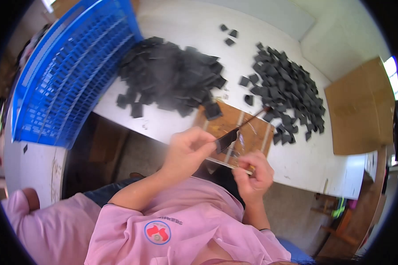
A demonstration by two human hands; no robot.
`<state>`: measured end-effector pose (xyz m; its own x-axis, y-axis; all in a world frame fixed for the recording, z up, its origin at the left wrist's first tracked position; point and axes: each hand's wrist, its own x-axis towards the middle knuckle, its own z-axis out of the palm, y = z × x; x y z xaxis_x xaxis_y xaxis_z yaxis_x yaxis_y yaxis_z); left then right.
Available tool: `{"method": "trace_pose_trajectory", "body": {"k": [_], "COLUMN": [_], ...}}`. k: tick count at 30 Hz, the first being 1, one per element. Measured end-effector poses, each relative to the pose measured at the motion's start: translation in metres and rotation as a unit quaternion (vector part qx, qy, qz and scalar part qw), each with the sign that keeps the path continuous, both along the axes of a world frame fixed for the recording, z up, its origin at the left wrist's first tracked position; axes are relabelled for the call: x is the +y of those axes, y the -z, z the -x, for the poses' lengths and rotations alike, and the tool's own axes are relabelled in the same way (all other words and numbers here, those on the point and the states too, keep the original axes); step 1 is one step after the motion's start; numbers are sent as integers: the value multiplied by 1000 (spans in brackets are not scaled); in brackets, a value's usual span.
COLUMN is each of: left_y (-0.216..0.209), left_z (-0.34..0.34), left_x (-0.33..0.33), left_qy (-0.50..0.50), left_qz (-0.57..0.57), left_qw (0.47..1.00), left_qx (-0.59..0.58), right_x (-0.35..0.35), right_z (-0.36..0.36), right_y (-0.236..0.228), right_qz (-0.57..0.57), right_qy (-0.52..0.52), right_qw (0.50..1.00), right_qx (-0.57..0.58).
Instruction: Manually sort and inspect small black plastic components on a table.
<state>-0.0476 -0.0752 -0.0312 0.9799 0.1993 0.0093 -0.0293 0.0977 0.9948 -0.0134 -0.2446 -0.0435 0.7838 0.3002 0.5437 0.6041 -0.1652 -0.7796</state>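
My left hand pinches a flat black piece by its left end, above a brown wooden board at the table's front edge. A thin dark rod stretches from near that piece toward the pile on the right; whether they touch I cannot tell. To the right and nearer me, my right hand is closed, fingers curled round a small pale, narrow thing whose kind is mostly hidden. A large heap of flat black pieces lies beyond my left hand. Smaller black pieces are heaped at the right.
A blue plastic basket stands tilted at the left. An open cardboard box sits at the table's right side. The white table carries a few loose black pieces farther back. Another person's pink sleeve shows at lower left.
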Motion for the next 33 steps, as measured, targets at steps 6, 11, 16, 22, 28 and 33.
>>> {"method": "trace_pose_trajectory", "body": {"k": [6, 11, 16, 22, 28, 33], "left_y": [5, 23, 25, 1, 26, -3], "left_z": [-8, -11, -22, -33, -39, -53], "left_x": [-29, -53, -57, -40, -54, -31], "left_qy": [104, -101, -124, 94, -154, 101], "left_qz": [-59, -344, -167, 338, -295, 384], "left_qw": [993, 908, 973, 928, 919, 916], "left_qx": [-27, -219, -101, 127, -211, 45], "right_x": [2, -3, 4, -6, -4, -9], "right_z": [1, -9, -16, -28, -34, -47], "right_y": [-4, 4, 18, 19, 17, -16], "right_qz": [1, 68, 123, -187, -416, -234], "right_qy": [46, 75, 177, 35, -248, -183], "right_qw": [998, 993, 972, 940, 658, 822], "right_qx": [51, -63, -91, 284, 576, 486]}}
